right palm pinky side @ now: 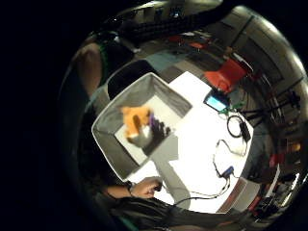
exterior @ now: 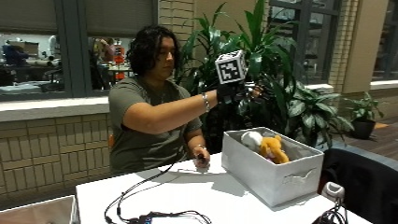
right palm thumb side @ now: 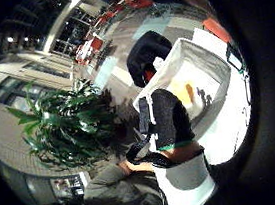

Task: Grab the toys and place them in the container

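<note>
Outside view: the grey fabric container (exterior: 273,173) stands on the white table (exterior: 187,196), with an orange and white plush toy (exterior: 268,147) lying inside it, and the gloved right hand (exterior: 239,91) is raised well above the container, fingers spread and holding nothing. The bare hand (exterior: 200,161) rests on the table just behind the container. The little finger side palm view looks straight down and alone shows a small dark purple toy (right palm pinky side: 158,127) beside the orange one on the container's floor.

The fabric container (exterior: 273,179) is light grey, paler inside. In it lie an orange plush toy (exterior: 273,149) and a white-grey one (exterior: 252,138), with a dark purple toy (right palm pinky side: 158,126) beside them. The table (exterior: 187,196) is white. The person's right hand (exterior: 239,91) wears black; their shirt (exterior: 140,140) is olive grey.
</note>
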`<state>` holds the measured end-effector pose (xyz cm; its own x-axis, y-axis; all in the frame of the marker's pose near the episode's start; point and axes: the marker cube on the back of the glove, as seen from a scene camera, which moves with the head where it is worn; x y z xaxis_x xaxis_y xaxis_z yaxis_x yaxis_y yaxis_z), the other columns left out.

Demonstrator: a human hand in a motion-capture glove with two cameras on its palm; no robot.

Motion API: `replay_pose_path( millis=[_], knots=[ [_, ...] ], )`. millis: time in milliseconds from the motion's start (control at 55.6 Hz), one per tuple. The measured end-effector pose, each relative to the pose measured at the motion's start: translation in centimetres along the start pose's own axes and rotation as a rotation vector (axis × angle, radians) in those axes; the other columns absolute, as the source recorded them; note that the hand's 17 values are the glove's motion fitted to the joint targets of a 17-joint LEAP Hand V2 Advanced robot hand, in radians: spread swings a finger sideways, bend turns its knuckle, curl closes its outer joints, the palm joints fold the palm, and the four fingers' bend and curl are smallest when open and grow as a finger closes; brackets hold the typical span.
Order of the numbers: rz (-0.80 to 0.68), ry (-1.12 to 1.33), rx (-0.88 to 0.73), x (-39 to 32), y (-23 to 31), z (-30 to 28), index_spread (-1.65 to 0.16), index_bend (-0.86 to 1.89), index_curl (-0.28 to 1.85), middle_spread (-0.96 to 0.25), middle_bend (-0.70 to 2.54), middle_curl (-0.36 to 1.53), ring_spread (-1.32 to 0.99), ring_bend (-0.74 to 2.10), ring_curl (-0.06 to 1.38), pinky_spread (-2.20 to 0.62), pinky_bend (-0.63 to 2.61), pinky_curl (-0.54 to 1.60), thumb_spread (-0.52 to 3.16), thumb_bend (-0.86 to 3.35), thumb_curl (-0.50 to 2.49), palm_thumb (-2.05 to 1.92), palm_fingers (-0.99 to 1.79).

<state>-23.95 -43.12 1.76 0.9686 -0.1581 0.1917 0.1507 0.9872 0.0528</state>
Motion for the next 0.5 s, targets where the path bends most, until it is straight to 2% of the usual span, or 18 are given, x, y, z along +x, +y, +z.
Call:
replay_pose_path(
  millis=[126,342,504],
  knots=[
    [-0.011,0.011,-0.028,2.1,5.0,-0.4,-0.43,0.2,0.56,-0.15,0.18,0.59,-0.19,0.6,0.3,-0.05,0.95,0.34,1.42,-0.02,0.55,0.08,0.03],
    [-0.042,0.065,-0.163,5.6,17.4,0.4,-0.42,0.22,0.54,-0.11,0.18,0.53,-0.17,0.62,0.3,-0.02,0.91,0.32,1.5,-0.01,0.44,0.03,0.12],
    [0.072,0.032,-0.168,9.9,24.8,0.3,-0.42,0.22,0.54,-0.1,0.19,0.51,-0.17,0.62,0.3,-0.01,0.88,0.31,1.53,-0.01,0.39,0.01,0.13]
  ],
)
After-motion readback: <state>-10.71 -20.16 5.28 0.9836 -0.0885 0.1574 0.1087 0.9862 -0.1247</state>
